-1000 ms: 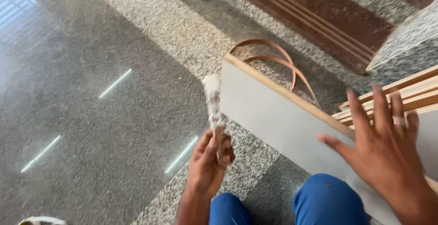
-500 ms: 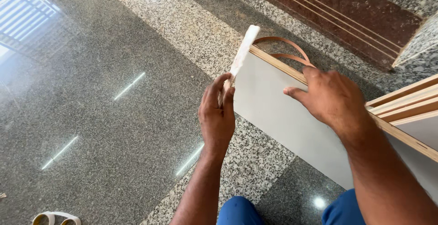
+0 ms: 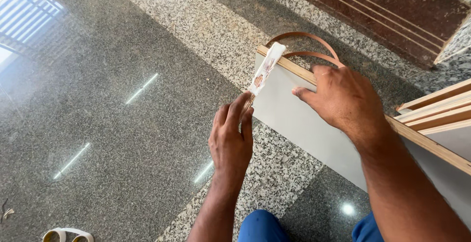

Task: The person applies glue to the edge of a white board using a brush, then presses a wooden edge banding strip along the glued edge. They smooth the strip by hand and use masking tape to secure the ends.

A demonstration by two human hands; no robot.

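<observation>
The left hand (image 3: 230, 139) is pinching the handle of a glue-caked white spreader (image 3: 265, 70), whose blade is pressing on the end edge of the white board (image 3: 294, 114). The right hand (image 3: 346, 97), fingers spread, is lying flat over the board's top edge, just right of the spreader. Judging by this, glue is being applied; the next stroke calls for steady, even pressure.

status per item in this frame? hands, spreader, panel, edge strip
left hand: shut on glue spreader, fingers pinching its lower end
glue spreader: white-smeared, laid against the panel's end edge
white panel: standing on edge, tilted
right hand: open, pressed on the panel's top edge
brown edge strip: curled loose behind panel
</observation>
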